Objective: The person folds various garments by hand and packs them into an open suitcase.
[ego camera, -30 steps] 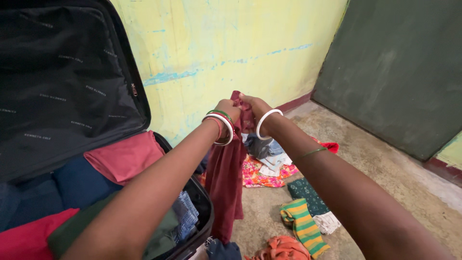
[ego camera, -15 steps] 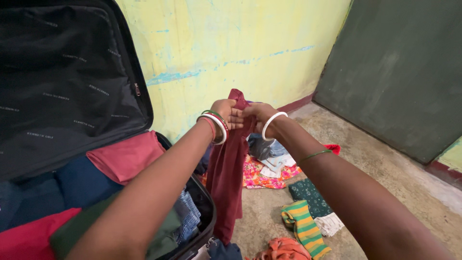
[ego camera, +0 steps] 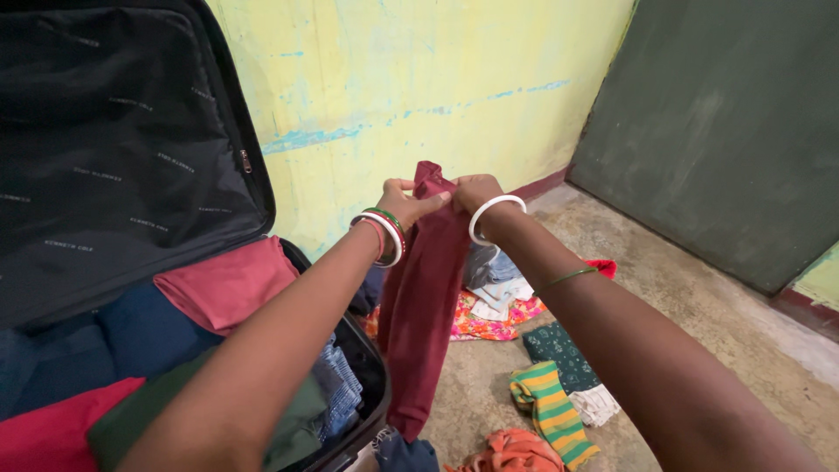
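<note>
Maroon garment (ego camera: 426, 297) hangs full length from both hands, held up in front of the yellow wall (ego camera: 419, 79) just beside the open suitcase (ego camera: 371, 398). The left hand (ego camera: 404, 203) pinches its top edge with thumb over the cloth, and the right hand (ego camera: 474, 190) is clenched on the same top edge right next to it, so the whole weight rides on a narrow bunch of fabric. A likely slip, to my eye, is the cloth sliding out of one pinch and the piece dropping onto the concrete floor (ego camera: 664, 306), among the loose clothes there: the floral cloth (ego camera: 489, 319), the striped green and yellow piece (ego camera: 551, 411) and the orange one (ego camera: 511, 453). Its lower end hangs close to the suitcase rim and could catch there. The case already looks well filled with folded clothes (ego camera: 227, 284).
</note>
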